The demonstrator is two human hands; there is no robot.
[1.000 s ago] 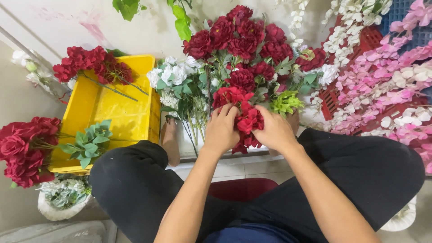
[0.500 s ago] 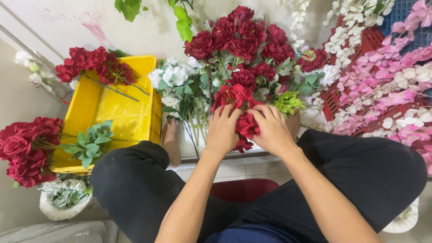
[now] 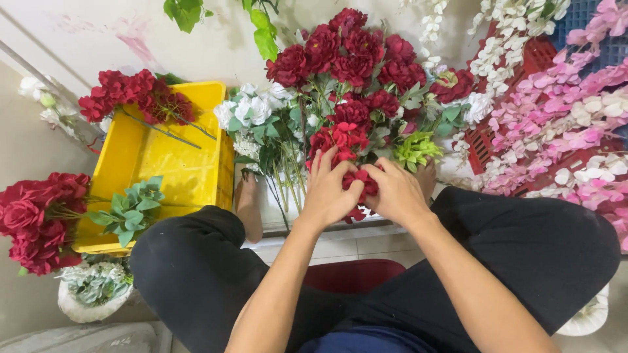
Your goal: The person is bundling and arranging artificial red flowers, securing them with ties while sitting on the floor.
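Both my hands meet in front of my knees around a small bunch of bright red artificial flowers [image 3: 340,140]. My left hand [image 3: 329,189] cups the bunch from the left, fingers curled over the blooms. From the right, my right hand [image 3: 392,193] pinches a red bloom [image 3: 364,181] between the two hands. Behind them stands a large bouquet of dark red flowers [image 3: 353,55] with green leaves. I sit with legs in black trousers [image 3: 196,274] spread apart.
A yellow plastic crate [image 3: 163,163] lies at left with red flower stems and a green sprig across it. More dark red roses [image 3: 33,219] sit at far left. White blooms [image 3: 252,111] stand beside the bouquet. Pink and white blossom sprays [image 3: 562,111] fill the right over red crates.
My hands have drawn closer together around the red bunch, and the right hand has closed over a bloom that showed more openly before.
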